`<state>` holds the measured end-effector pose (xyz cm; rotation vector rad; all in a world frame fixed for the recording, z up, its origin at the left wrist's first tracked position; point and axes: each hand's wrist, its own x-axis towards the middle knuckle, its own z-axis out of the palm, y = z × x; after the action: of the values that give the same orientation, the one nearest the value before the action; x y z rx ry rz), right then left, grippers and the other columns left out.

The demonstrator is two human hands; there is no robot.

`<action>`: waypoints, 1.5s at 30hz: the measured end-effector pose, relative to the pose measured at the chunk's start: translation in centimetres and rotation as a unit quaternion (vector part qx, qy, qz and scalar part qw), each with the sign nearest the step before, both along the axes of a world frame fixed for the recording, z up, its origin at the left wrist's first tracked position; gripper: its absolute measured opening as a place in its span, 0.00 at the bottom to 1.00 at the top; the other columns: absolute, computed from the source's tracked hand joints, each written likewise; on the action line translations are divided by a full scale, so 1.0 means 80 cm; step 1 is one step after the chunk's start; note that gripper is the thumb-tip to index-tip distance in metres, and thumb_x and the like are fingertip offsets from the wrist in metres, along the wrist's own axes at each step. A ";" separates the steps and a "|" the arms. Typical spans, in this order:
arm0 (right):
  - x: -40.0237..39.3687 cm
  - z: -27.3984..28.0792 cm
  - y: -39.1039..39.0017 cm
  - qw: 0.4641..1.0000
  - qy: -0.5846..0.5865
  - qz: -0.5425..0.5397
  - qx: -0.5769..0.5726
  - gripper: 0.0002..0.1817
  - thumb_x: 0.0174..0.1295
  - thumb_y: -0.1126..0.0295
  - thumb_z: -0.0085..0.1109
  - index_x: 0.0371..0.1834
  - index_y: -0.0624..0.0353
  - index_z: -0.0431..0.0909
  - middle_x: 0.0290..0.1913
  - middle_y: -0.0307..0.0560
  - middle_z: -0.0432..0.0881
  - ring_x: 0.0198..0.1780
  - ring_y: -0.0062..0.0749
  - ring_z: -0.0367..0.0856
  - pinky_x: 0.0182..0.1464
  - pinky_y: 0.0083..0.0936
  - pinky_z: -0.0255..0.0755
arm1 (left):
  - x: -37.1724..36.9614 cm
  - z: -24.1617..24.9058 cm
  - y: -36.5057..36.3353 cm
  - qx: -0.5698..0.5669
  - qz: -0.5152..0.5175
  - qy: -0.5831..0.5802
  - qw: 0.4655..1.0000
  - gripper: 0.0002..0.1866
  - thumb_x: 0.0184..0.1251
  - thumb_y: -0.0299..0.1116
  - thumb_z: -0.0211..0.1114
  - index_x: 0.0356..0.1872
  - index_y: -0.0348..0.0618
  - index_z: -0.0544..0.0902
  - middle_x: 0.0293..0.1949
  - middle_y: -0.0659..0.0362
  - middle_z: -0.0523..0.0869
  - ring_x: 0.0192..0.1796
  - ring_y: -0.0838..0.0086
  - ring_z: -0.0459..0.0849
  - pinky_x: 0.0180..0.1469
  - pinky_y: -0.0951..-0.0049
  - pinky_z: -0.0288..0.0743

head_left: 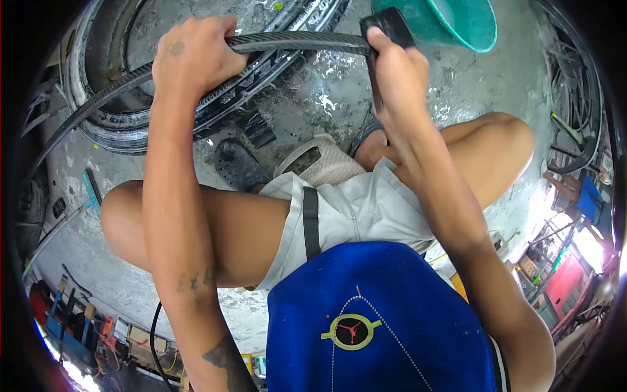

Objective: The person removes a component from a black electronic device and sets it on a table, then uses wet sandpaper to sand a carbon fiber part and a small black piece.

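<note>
My left hand (198,57) is closed around a long black rubber strip (297,42) with slanting ridges. The strip bows from the left edge, through that hand, across to my right hand (400,75). There my fingers are closed, with the thumb pressed on a flat black piece (390,26) at the strip's right end. A dark narrow band hangs below it along the palm. Whether these are one piece with the strip cannot be made out. Beneath the strip, black tires (117,121) lie on the wet floor.
A green bucket (480,32) stands at upper right. Between my legs is a pale plastic seat with a slot (330,160), and a dark sandal (238,163) sits left of it. A teal-handled brush (91,186) lies at left. More tubing (591,111) curves along the right.
</note>
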<state>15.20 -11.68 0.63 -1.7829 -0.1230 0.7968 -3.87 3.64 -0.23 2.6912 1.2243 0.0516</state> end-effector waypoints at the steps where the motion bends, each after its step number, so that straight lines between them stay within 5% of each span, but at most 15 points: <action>1: -0.005 0.002 0.000 1.000 -0.016 -0.009 0.007 0.11 0.67 0.68 0.67 0.40 0.66 0.82 0.28 0.38 0.80 0.28 0.21 0.75 0.31 0.23 0.66 | -0.003 -0.002 0.003 0.007 -0.010 -0.003 1.000 0.14 0.50 0.40 0.67 0.36 0.50 0.90 0.35 0.46 0.90 0.42 0.48 0.88 0.49 0.53 0.82; 11: -0.026 0.029 -0.009 0.999 -0.041 0.008 -0.028 0.08 0.66 0.70 0.65 0.38 0.64 0.83 0.30 0.37 0.81 0.29 0.20 0.75 0.33 0.21 0.67 | -0.008 -0.007 0.002 0.042 -0.029 -0.042 0.998 0.14 0.49 0.38 0.66 0.36 0.43 0.86 0.34 0.44 0.88 0.41 0.47 0.86 0.46 0.50 0.79; 13: -0.052 0.034 -0.012 0.998 -0.037 0.045 0.032 0.12 0.63 0.66 0.67 0.28 0.64 0.80 0.24 0.37 0.77 0.25 0.19 0.69 0.28 0.27 0.63 | -0.010 -0.008 -0.004 0.050 -0.032 -0.058 0.997 0.14 0.49 0.38 0.66 0.37 0.43 0.86 0.34 0.45 0.88 0.41 0.47 0.86 0.46 0.51 0.79; 15: -0.043 0.029 0.010 0.992 -0.119 0.038 0.006 0.14 0.63 0.63 0.67 0.27 0.63 0.81 0.25 0.36 0.79 0.24 0.19 0.68 0.28 0.26 0.63 | -0.010 0.000 -0.015 0.053 0.010 -0.062 0.997 0.11 0.38 0.39 0.70 0.23 0.45 0.86 0.24 0.45 0.85 0.32 0.46 0.86 0.39 0.51 0.80; 17: -0.022 0.062 0.010 0.984 -0.169 0.046 -0.020 0.15 0.65 0.67 0.69 0.48 0.66 0.83 0.41 0.44 0.85 0.39 0.21 0.79 0.42 0.17 0.70 | -0.008 -0.004 -0.005 0.052 0.005 -0.065 0.997 0.11 0.38 0.38 0.70 0.24 0.45 0.87 0.24 0.46 0.86 0.33 0.47 0.86 0.39 0.51 0.80; 18: -0.012 0.053 0.007 0.978 -0.165 0.041 0.124 0.13 0.65 0.66 0.69 0.45 0.64 0.84 0.35 0.40 0.84 0.33 0.20 0.78 0.36 0.16 0.68 | -0.012 -0.009 -0.004 0.036 0.001 -0.065 0.997 0.11 0.38 0.38 0.69 0.25 0.45 0.87 0.25 0.46 0.86 0.33 0.47 0.87 0.40 0.51 0.81; 23: -0.004 0.017 -0.015 0.995 -0.093 0.029 -0.016 0.11 0.67 0.64 0.67 0.34 0.60 0.80 0.26 0.38 0.79 0.21 0.21 0.72 0.25 0.20 0.66 | -0.003 0.004 -0.003 -0.020 0.029 -0.021 0.999 0.11 0.38 0.38 0.70 0.25 0.45 0.87 0.27 0.46 0.87 0.35 0.48 0.88 0.41 0.52 0.81; 45: -0.021 0.026 -0.010 0.999 -0.045 0.006 -0.015 0.11 0.64 0.69 0.67 0.32 0.62 0.75 0.26 0.42 0.77 0.21 0.27 0.74 0.23 0.24 0.69 | -0.010 0.015 -0.023 -0.005 0.011 -0.019 1.000 0.14 0.42 0.39 0.72 0.30 0.45 0.88 0.32 0.49 0.90 0.39 0.53 0.89 0.44 0.55 0.82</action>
<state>13.51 -12.44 2.73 -1.8490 -0.1821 0.7309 -4.65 1.84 0.96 2.6561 1.2402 0.0993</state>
